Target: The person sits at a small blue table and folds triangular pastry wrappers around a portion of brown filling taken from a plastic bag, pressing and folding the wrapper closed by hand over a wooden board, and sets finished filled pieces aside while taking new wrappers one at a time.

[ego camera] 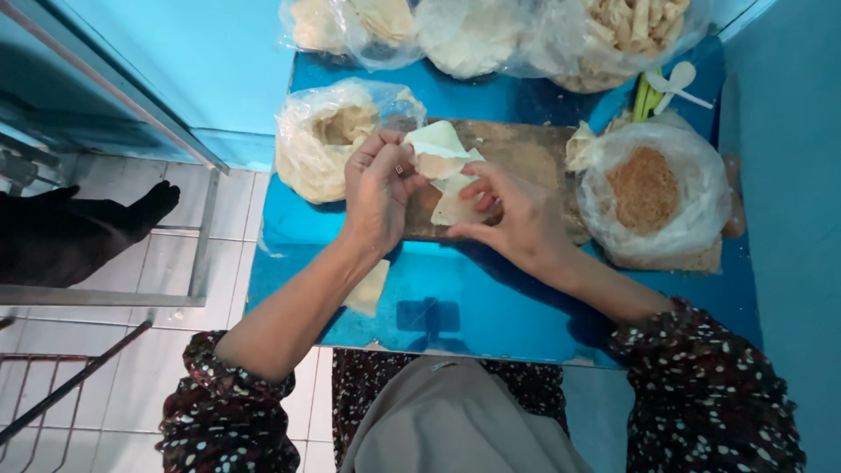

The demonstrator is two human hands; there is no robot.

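Fingers of both hands pinch dough wrapper (442,158) over wood board (517,153), blue table (455,298), tiled floor (175,263).

The scene is lit brightly and evenly by cool, diffuse light from above. A glossy sheen is seen on the blue tabletop (491,307), where the arms and a dark rectangular shape are mirrored near the near edge. Soft shadows are cast under the left hand (378,188) and the right hand (515,219) onto the wooden board (526,153). White glare is thrown off the clear plastic bags (491,35) at the far side, where detail is washed out. Slight softness is noted throughout, and straight lines are bowed toward the left edge.
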